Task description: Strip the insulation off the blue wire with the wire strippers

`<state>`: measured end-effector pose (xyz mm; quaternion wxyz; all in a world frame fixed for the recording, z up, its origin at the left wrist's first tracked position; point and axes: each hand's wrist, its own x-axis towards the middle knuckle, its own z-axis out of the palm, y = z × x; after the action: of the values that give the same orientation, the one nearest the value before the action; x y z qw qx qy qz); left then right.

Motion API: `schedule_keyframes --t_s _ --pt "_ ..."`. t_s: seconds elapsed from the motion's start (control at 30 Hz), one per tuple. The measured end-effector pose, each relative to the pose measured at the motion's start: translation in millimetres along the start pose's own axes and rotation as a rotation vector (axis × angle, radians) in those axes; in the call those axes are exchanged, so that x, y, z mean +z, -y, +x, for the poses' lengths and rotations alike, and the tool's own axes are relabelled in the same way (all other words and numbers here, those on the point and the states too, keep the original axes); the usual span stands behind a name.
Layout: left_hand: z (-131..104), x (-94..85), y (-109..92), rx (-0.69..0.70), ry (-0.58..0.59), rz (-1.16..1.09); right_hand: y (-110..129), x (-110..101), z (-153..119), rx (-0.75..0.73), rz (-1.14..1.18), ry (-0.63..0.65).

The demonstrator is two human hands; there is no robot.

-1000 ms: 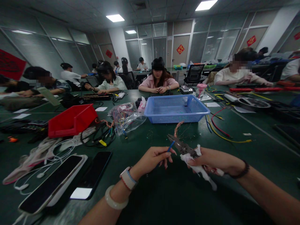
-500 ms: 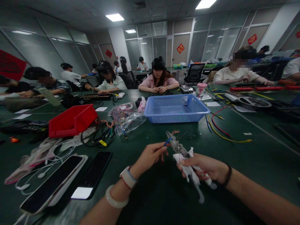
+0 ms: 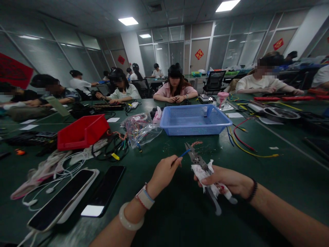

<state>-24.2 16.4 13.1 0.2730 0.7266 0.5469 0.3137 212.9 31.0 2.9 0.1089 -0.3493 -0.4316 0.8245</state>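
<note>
Between the fingertips of my left hand [image 3: 164, 173] is a thin blue wire [image 3: 184, 153], pinched and pointing up to the right. Its far end meets the jaws of the wire strippers [image 3: 196, 158], and frayed copper strands [image 3: 197, 143] show just beyond them. My right hand [image 3: 223, 178] is closed round the strippers' handles, which are wrapped in white tissue [image 3: 201, 174]. The grey handle ends stick out below the palm. Whether the jaws bite on the wire, I cannot tell.
A blue basket [image 3: 196, 130] stands ahead of my hands. Leftward are a clear bag of wires [image 3: 140, 132], a red bin [image 3: 83, 133], a black cable [image 3: 99, 151], two phones [image 3: 108, 188] and white earphones [image 3: 59, 171]. Coloured wires [image 3: 239, 140] lie right of the basket. Several people sit around.
My left hand has drawn back slightly along the wire, its fingers now closer together. The strippers' handles look a little closer together. The whole view has shifted slightly.
</note>
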Motion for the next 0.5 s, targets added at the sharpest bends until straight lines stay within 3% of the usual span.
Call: schedule_keyframes --t_s 0.23,0.5 --pt "-0.1 1.4 1.8 0.027 -0.021 -0.059 -3.5 1.0 4.0 -0.022 0.051 -0.013" --pt "0.5 1.5 -0.2 -0.024 -0.081 -0.143 -5.4 6.8 3.5 -0.050 0.170 0.162"
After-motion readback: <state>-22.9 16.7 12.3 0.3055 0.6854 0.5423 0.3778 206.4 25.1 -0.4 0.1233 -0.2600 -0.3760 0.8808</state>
